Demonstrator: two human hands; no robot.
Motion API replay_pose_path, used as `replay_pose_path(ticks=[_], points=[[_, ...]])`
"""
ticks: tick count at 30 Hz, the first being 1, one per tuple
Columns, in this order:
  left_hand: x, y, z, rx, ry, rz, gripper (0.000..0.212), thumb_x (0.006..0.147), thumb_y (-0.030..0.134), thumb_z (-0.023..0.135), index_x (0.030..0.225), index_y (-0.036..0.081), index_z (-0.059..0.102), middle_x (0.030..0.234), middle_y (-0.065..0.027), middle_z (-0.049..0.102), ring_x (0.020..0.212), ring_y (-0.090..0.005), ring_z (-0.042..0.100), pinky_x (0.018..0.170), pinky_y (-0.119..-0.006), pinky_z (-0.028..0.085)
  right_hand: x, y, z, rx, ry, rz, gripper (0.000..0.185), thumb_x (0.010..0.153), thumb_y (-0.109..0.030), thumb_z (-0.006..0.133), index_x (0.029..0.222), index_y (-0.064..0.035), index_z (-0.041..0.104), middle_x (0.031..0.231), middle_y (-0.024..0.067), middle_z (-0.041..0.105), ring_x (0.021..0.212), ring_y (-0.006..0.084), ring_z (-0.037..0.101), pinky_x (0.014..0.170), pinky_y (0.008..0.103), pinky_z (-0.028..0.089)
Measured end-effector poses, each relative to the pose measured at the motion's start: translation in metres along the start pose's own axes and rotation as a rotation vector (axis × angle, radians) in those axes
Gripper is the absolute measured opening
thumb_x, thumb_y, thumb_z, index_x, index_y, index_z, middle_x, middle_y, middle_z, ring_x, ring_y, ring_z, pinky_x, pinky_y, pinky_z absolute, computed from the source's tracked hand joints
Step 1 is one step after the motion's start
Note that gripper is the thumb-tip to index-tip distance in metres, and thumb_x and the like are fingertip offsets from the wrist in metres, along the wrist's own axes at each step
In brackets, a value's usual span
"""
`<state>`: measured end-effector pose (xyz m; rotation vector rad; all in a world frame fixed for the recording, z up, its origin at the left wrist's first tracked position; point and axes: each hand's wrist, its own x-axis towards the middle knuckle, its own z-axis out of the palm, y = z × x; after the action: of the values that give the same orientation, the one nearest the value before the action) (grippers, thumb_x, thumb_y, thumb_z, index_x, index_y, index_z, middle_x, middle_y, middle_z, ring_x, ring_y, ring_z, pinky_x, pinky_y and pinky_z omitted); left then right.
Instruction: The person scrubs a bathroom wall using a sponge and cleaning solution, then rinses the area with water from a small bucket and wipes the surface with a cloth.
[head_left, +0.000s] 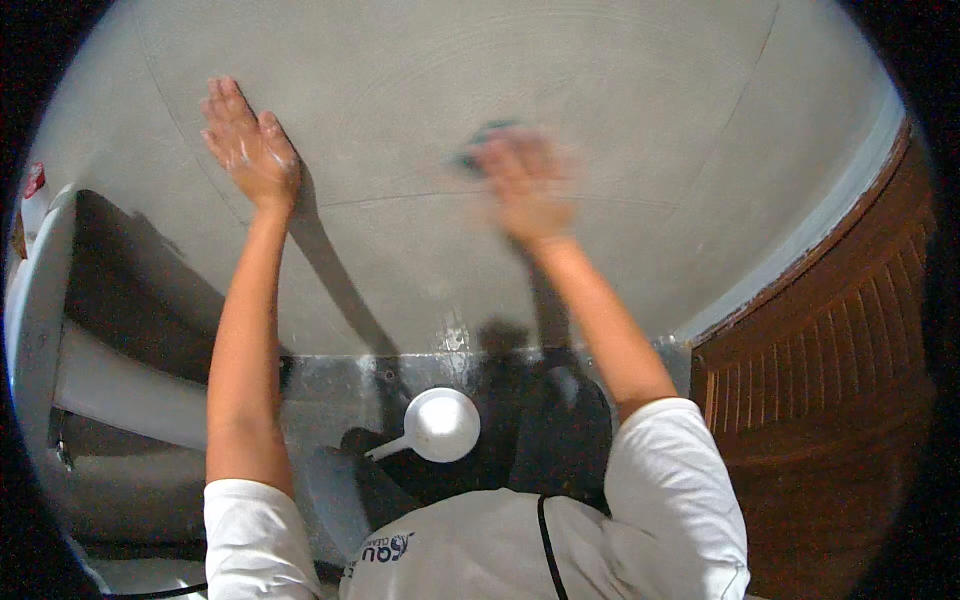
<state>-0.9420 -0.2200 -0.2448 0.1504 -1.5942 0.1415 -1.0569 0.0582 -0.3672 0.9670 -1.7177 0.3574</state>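
Note:
My left hand (251, 146) lies flat against a grey tiled wall (390, 112), its thumb apart from the fingers. White suds cling to its back, and nothing is in it. Over to the right, my right hand (529, 184) is blurred by motion and presses a dark green scouring pad (487, 139) to the same wall. Most of the pad is hidden by the fingers. Faint curved streaks mark the wall surface above it. Below and between my forearms is a white plastic dipper (442, 425), its handle pointing to the lower left.
At the left stands a white washbasin (127, 375), with a red-capped container (34, 191) on its rim. A brown slatted wooden door (795, 352) in a pale frame (810, 232) borders the right side. The grey floor (330, 390) looks wet at the wall's foot.

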Motion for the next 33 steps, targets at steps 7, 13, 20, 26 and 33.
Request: replay_pose_path(ticks=[7,13,20,26,33], points=[[0.016,0.038,0.000,-0.029,0.045,0.021,0.057,0.090,0.031,0.032,0.142,0.012,0.021,0.149,-0.0057,0.017,0.137,-0.0294,0.014,0.107,-0.050,0.009,-0.125,0.255,-0.106,-0.195,0.725,1.305,0.048,0.093,-0.017,0.035,0.136,0.0018,0.025,0.141,0.0198,0.027,0.131,0.0341,0.025,0.109,0.0429,0.017],[0.013,0.038,-0.003,0.038,0.010,0.078,0.060,0.085,0.025,0.043,0.140,0.011,0.024,0.147,-0.0095,0.019,0.135,-0.0318,0.015,0.107,-0.050,0.013,0.040,0.059,-0.050,-0.104,0.649,0.576,0.048,0.084,-0.007,0.050,0.130,-0.0062,0.038,0.134,0.0165,0.038,0.129,0.0307,0.029,0.108,0.0469,0.017],[-0.001,0.071,0.000,0.143,-0.344,0.087,0.058,0.092,0.037,0.030,0.144,0.017,0.011,0.150,-0.0079,0.007,0.137,-0.0326,0.007,0.107,-0.054,0.004,0.010,-0.011,-0.030,0.313,-0.233,-0.419,0.039,0.082,-0.013,0.047,0.120,-0.0207,0.051,0.135,-0.0001,0.044,0.126,0.0158,0.039,0.103,0.0408,0.031],[-0.069,0.056,0.000,0.036,-0.362,0.070,0.059,0.093,0.040,0.028,0.144,0.016,0.012,0.150,-0.0080,0.007,0.137,-0.0332,0.002,0.105,-0.057,0.001,-0.105,-0.045,-0.033,0.797,-0.884,0.016,0.035,0.081,-0.010,0.051,0.116,-0.0096,0.053,0.112,0.0112,0.059,0.099,0.0307,0.058,0.085,0.0397,0.046],[-0.103,0.062,-0.016,0.079,-0.517,-0.062,0.060,0.093,0.040,0.028,0.144,0.015,0.008,0.150,-0.0079,0.002,0.137,-0.0335,0.000,0.108,-0.052,0.003,-0.265,-0.161,0.004,0.991,-1.586,0.062,0.031,0.084,-0.025,0.053,0.106,-0.0022,0.057,0.101,0.0211,0.060,0.086,0.0379,0.059,0.078,0.0441,0.046]])
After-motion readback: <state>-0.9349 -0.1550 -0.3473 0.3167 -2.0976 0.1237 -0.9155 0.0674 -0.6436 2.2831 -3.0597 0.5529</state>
